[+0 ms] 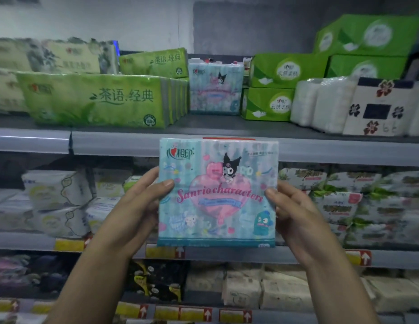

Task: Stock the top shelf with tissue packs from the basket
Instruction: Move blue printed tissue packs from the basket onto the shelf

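My left hand [143, 197] and right hand [295, 206] grip the pale-blue cartoon-printed plastic tissue pack [218, 192] by its sides. It's upright, below the grey metal top shelf [110, 141].

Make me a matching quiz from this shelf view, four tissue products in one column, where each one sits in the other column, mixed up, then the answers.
Things
1. held cartoon pack
2. shelved cartoon pack
3. big green pack
4. flower-print white pack

Places
A. right end of the top shelf
B. gripped by left hand and right hand, off the shelf
C. left part of the top shelf, at its front
D. middle of the top shelf, set back, left of the green boxes

Pairs: 1-B, 2-D, 3-C, 4-A
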`<state>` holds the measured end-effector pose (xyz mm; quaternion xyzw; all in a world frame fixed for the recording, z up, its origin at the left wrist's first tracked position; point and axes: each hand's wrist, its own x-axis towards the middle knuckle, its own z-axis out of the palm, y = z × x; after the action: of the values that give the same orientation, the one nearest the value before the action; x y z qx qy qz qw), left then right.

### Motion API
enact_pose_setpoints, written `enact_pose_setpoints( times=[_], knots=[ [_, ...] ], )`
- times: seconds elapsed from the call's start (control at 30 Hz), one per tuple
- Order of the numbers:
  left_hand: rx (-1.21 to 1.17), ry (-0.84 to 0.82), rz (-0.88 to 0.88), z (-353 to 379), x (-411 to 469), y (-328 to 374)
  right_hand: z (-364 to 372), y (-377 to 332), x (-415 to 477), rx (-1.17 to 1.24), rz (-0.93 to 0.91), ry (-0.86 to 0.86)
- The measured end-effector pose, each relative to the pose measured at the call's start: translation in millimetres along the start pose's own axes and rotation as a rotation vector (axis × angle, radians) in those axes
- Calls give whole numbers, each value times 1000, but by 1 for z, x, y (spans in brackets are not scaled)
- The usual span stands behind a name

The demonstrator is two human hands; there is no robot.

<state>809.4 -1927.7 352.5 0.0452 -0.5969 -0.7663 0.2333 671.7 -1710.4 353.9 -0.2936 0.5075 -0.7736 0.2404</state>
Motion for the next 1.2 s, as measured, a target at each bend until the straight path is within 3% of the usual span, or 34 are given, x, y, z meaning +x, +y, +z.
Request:
enact_pose_setpoints(
  times=[0.3,0.97,1.2],
  knots=[
    [213,-99,87,-8,11,55,26,-24,15,-17,-145,51],
    [144,-231,215,-11,62,134,65,-77,60,-154,-420,51],
    [333,-227,351,1,106,166,54,-111,115,-167,-484,-4]
  ],
)
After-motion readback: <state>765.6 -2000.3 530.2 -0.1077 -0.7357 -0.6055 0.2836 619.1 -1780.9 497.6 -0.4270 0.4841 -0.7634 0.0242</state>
